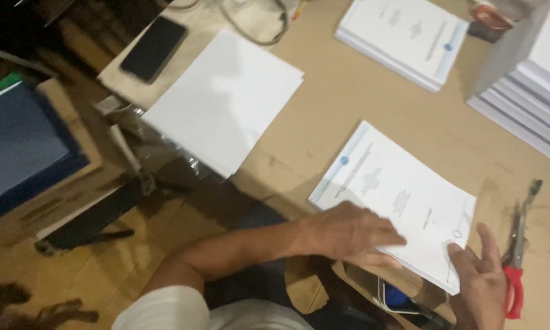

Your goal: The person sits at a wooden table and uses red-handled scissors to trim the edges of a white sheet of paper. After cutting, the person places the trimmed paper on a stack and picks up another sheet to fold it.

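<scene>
Your left hand (348,235) lies flat, fingers spread, pinning the white printed paper stack (403,198) at the bench's near edge; your right hand (485,284), fingers open, squares its corner.

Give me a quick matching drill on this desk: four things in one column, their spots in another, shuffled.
1. black phone
2. red-handled scissors
3. blank white paper stack
4. printed white booklet

a. under both hands
b. far left corner of the table
c. right of the right hand
d. overhanging the table's left edge

Pairs: 1-b, 2-c, 3-d, 4-a
</scene>
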